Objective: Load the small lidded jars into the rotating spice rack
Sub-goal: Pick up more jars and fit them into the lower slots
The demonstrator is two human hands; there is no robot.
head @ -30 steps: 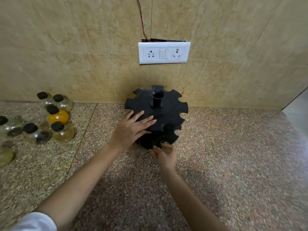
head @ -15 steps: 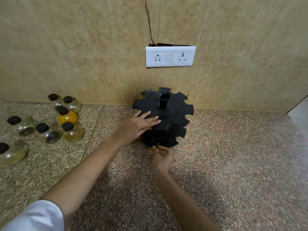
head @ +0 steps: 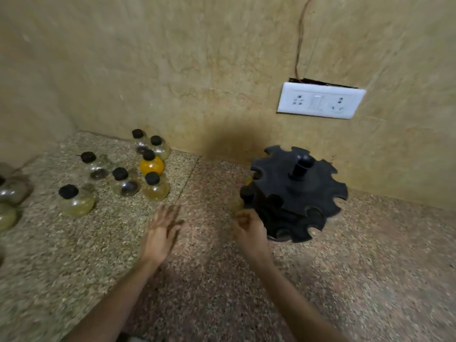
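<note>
No lettering, label, brand or number can be read anywhere here. The white socket plate (head: 320,100) at upper right is unmarked, and the black-lidded jars (head: 138,169) at left look unlabelled.

I see my left hand (head: 161,233) flat and open over the speckled counter (head: 370,267), fingers spread, blurred, holding nothing. My right hand (head: 249,230) is loosely curled just beside the black spice rack (head: 296,193); I cannot tell whether it touches the lower tier. The jars (head: 123,174) with black lids stand in a cluster on the left, the orange jar (head: 151,165) among them. A white socket plate (head: 320,100) sits on the wall.
</note>
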